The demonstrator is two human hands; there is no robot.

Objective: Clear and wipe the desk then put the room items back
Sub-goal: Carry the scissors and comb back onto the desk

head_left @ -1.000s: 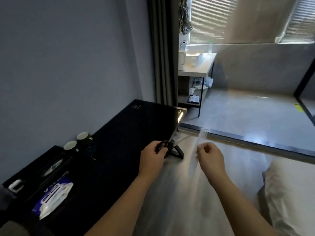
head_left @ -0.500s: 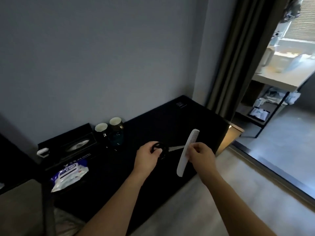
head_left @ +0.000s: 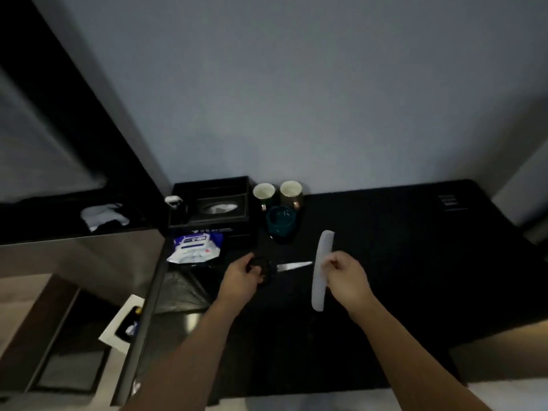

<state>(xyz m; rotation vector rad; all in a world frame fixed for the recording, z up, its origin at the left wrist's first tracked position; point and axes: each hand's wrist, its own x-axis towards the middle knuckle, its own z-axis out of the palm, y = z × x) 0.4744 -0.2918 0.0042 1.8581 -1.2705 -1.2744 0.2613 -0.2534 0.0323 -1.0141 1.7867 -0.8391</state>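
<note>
- The step in hand looks like putting room items back: both hands hang over the dark counter (head_left: 400, 247), each with something to set down.
- The left hand (head_left: 241, 278) has its grip closed round the black handles of the scissors (head_left: 278, 266); the blades point away from that grip toward the comb.
- The right hand (head_left: 344, 274) pinches the white comb (head_left: 321, 271) near its middle, so the comb stands nearly upright, one end beyond the grip and one end nearer the person.
- Beyond the left grip sit the wipes pack (head_left: 195, 247), the tissue box (head_left: 218, 207), two mugs (head_left: 292, 192) and a teal dish (head_left: 280, 219).
- Next, I judge, each item needs lowering onto bare counter on the near side of the mugs, blades kept clear of the other hand.
- Against a second ago, the view has swung from the window and floor to the wall, and the hands are now above the counter, not off its end.
</note>
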